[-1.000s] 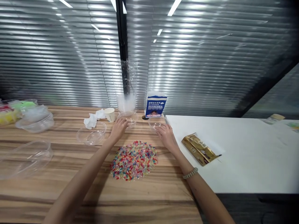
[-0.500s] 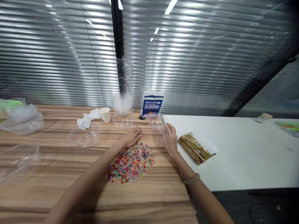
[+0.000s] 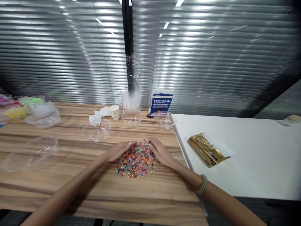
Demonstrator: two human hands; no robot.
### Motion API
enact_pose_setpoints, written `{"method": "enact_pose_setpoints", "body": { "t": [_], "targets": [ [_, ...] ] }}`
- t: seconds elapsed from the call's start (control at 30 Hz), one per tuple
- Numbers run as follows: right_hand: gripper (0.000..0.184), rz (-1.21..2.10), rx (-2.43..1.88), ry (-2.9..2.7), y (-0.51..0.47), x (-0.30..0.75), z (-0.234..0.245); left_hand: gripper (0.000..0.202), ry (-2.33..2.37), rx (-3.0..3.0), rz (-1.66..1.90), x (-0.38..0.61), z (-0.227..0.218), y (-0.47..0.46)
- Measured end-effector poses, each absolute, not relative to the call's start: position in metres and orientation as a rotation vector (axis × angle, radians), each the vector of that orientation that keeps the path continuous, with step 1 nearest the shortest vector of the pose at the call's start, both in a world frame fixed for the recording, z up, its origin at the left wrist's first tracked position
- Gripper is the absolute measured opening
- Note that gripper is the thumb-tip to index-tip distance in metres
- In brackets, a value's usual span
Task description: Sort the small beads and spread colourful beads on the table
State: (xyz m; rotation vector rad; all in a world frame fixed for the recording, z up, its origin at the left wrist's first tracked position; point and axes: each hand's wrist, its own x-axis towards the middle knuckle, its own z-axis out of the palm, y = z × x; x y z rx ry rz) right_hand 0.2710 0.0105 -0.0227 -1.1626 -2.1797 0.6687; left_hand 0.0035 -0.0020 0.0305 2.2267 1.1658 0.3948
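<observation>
A heap of small, shiny tube-shaped beads (image 3: 137, 163) in red, blue, yellow and clear lies on the wood-grain table. My left hand (image 3: 118, 151) rests along the heap's upper left edge, fingers stretched out and held flat. On the opposite side my right hand (image 3: 162, 152) lies against the upper right edge, its fingers also extended. Both hands touch the beads from the sides and grip nothing. Beyond them stand two clear plastic bowls, a middle bowl (image 3: 132, 119) and a right bowl (image 3: 165, 121).
Farther left are a clear bowl (image 3: 97, 131), crumpled tissue (image 3: 95, 118), a paper cup (image 3: 114, 112), a large tilted clear container (image 3: 33, 153) and stacked containers (image 3: 44, 117). A blue-and-white bag (image 3: 161, 103) stands behind. A gold packet (image 3: 208, 150) lies on the white table (image 3: 254, 157).
My right hand has come left and nearer from the seam between the tables to the bead heap. My left hand has drawn back to the heap's left side. The view has shifted left.
</observation>
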Motion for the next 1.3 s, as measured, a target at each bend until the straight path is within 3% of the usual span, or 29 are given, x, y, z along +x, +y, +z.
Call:
{"method": "enact_pose_setpoints", "body": {
  "t": [0.13, 0.33, 0.53, 0.67, 0.93, 1.13, 1.3],
  "targets": [
    [0.06, 0.84, -1.027, -2.12, 0.01, 0.261, -0.014, 0.056, 1.413, 2.296, 0.567, -0.026, 0.017, -0.013],
    [0.064, 0.849, -1.135, -1.94, 0.021, 0.261, -0.016, 0.07, 1.544, 2.316, 0.461, -0.034, -0.002, 0.015],
    [0.073, 0.807, -1.118, -2.19, 0.023, 0.259, -0.024, 0.057, 1.152, 2.117, 0.514, -0.021, 0.018, 0.0],
    [0.069, 0.8, -1.11, -2.24, 0.023, 0.262, -0.028, 0.06, 1.385, 2.044, 0.655, -0.042, 0.015, -0.027],
    [0.079, 0.917, -1.064, -2.226, 0.012, 0.247, -0.018, 0.065, 1.434, 2.405, 0.36, -0.023, -0.004, -0.051],
    [0.066, 1.047, -0.987, -2.124, -0.006, 0.247, -0.007, 0.058, 1.378, 2.318, 0.527, 0.02, -0.006, -0.043],
    [0.057, 0.826, -0.956, -2.341, -0.027, 0.269, 0.002, 0.064, 1.366, 2.409, 0.482, 0.018, -0.004, -0.041]
  ]
}}
